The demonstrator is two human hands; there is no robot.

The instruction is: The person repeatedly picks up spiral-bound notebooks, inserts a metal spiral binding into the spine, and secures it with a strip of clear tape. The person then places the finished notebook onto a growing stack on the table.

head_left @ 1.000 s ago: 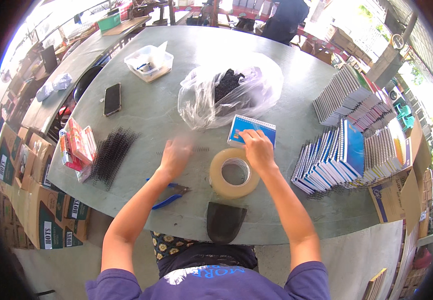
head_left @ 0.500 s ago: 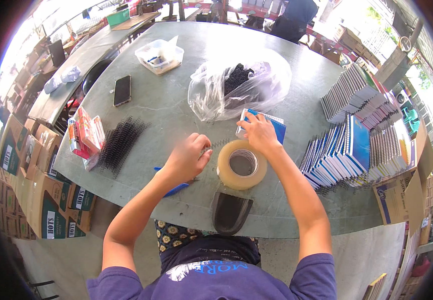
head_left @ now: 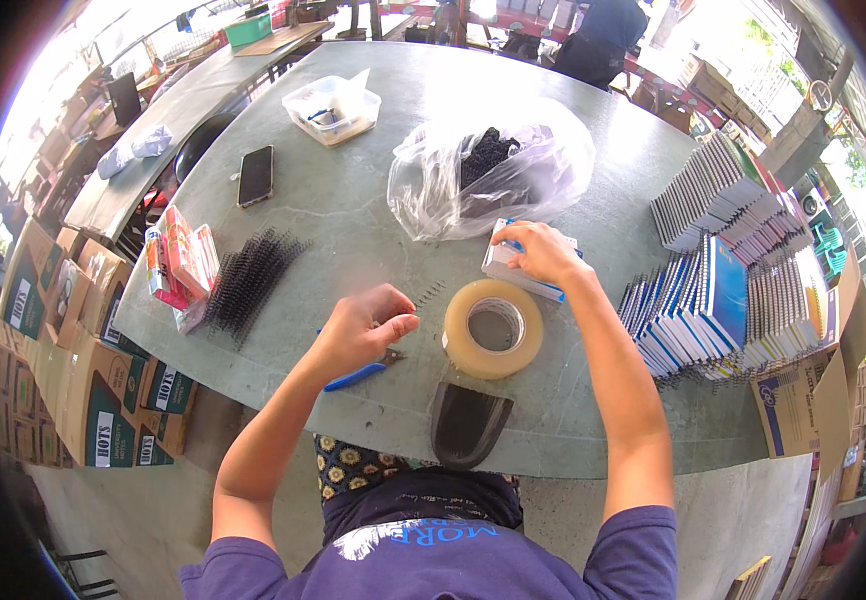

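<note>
My left hand (head_left: 368, 325) is closed with its fingertips together, and a short length of black spiral binding coil (head_left: 430, 293) sticks out beyond them toward the right. My right hand (head_left: 548, 254) grips a small blue-and-white notebook (head_left: 500, 262) from above; its white page edges face me and the hand covers much of its cover. Between my arms lies a large roll of clear packing tape (head_left: 461, 345). Blue-handled pliers (head_left: 355, 376) rest just below my left hand, partly hidden by it. A dark, rounded pad-like piece (head_left: 469, 425) lies at the table's near edge.
Black coils (head_left: 253, 285) lie in a heap at left beside orange-and-red packets (head_left: 181, 258). Stacked spiral notebooks (head_left: 688, 300) fill the right side. Farther back are a clear plastic bag (head_left: 433, 185) with black contents, a phone (head_left: 256, 176) and a plastic tub (head_left: 328, 125).
My right hand has tilted the notebook, so its white page edges show more and its blue cover less. My left hand stays near the coil, and the whole view has shifted slightly.
</note>
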